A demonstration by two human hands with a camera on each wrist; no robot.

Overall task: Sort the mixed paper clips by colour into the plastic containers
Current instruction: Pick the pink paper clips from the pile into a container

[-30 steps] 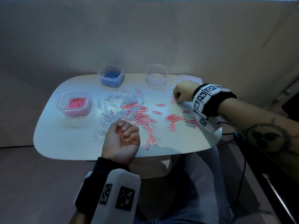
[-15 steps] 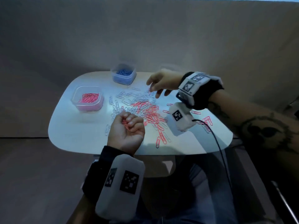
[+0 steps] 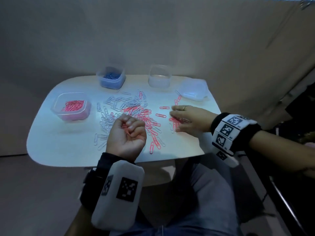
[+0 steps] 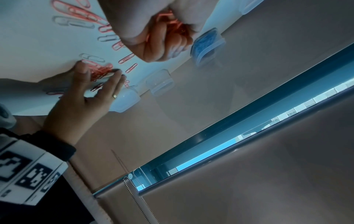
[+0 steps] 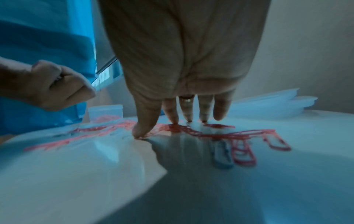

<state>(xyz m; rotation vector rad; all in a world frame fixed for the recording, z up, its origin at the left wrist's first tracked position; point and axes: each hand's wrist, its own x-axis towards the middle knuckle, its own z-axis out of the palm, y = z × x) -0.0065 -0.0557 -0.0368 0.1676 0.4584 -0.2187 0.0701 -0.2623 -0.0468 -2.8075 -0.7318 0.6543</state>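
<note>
On smooth white table (image 3: 56, 150): left hand (image 3: 127, 135) fisted round thin pink wire clips (image 4: 172, 22); right hand (image 3: 189, 119) spread flat, fingertips (image 5: 173, 119) pressing looped pink clips (image 3: 175, 120); mixed clips (image 3: 129, 109) beside square clear plastic containers (image 3: 71, 106).

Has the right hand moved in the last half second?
Yes. The right hand came away from the clear tub toward the table's near edge, and now rests spread on pink clips.
</note>
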